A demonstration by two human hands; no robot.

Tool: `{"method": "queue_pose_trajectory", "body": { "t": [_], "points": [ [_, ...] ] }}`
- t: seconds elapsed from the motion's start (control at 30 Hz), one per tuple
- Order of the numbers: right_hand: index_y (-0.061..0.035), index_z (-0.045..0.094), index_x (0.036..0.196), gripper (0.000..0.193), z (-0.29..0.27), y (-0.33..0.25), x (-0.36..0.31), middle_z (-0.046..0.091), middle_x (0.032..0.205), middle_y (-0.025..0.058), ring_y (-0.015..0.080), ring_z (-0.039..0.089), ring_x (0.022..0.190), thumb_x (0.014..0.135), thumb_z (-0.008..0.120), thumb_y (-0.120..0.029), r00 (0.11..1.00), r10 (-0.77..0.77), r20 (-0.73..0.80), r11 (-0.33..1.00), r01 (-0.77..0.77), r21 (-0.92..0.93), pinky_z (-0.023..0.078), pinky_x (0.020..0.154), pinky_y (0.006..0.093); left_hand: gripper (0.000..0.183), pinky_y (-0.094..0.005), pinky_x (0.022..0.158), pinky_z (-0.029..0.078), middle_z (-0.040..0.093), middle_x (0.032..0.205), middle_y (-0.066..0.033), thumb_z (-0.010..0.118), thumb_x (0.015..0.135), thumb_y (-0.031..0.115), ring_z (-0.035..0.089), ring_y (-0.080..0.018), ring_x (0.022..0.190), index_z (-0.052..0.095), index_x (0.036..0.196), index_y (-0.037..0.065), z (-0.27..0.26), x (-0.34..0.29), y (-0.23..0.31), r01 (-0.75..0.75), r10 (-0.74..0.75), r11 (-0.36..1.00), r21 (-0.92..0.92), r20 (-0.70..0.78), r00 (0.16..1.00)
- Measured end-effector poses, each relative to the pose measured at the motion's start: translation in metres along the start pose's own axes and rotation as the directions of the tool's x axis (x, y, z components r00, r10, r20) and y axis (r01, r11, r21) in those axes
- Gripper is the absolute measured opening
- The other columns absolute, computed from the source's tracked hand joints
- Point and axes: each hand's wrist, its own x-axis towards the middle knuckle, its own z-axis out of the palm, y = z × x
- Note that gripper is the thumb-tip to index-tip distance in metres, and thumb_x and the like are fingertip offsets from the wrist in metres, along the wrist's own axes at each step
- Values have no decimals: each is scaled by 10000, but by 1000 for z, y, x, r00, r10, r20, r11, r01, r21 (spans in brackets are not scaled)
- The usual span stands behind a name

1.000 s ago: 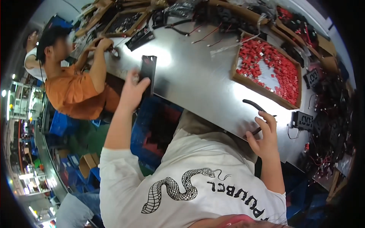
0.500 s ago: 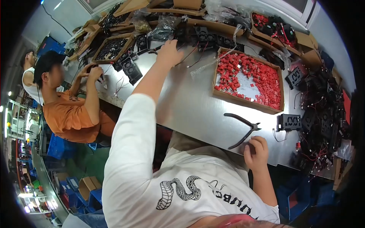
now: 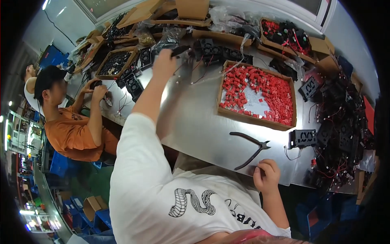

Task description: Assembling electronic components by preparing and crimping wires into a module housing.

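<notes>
Fan (image 3: 180, 51), small, black and square, sits in the left hand (image 3: 164, 65), which is stretched far across the bench (image 3: 195, 122) with its fingers closed on the fan's edge; thin wires (image 3: 203, 75) trail down from it to the metal top. Just beyond it more black fans (image 3: 221, 53) lie in a row. The right hand (image 3: 266, 175) rests at the near edge of the bench, fingers curled loosely and holding nothing. Black pliers (image 3: 250, 148) lie just above it, apart from the fingers, jaws pointing right. A cardboard tray (image 3: 227, 112) of small red parts sits between the two hands, toward the right. Another black fan (image 3: 304, 137) lies right of the pliers. At the left, a person in an orange shirt (image 3: 71, 132) works with both hands at the same bench.
</notes>
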Motion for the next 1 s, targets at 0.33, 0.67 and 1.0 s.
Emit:
{"method": "queue_pose_trajectory", "body": {
  "t": [0.33,0.67,1.0],
  "points": [
    [-2,641,908,102,-9,3,17,642,919,154,271,616,795,819,655,45,988,126,89,991,-130,42,491,695,330,319,-406,866,561,752,1075,-116,740,709,-25,723,-321,1003,753,1016,63,-125,-215,96,-270,395,834,-481,179,901],
    [-16,691,1177,292,10,83,207,673,1185,190,382,640,1118,897,633,-73,890,248,382,941,-127,-314,507,990,442,435,-499,1111,421,568,1410,-220,707,751,22,517,-441,1320,728,1181,87,-156,-176,122,-332,367,930,-156,401,839],
    [9,677,997,253,35,65,224,648,996,245,425,639,999,750,664,-46,888,168,427,964,-58,-260,515,888,469,571,-498,1036,412,513,1493,-161,672,889,509,502,-352,1334,652,1339,157,-70,-197,193,-477,556,828,-293,532,639]
  ]
}}
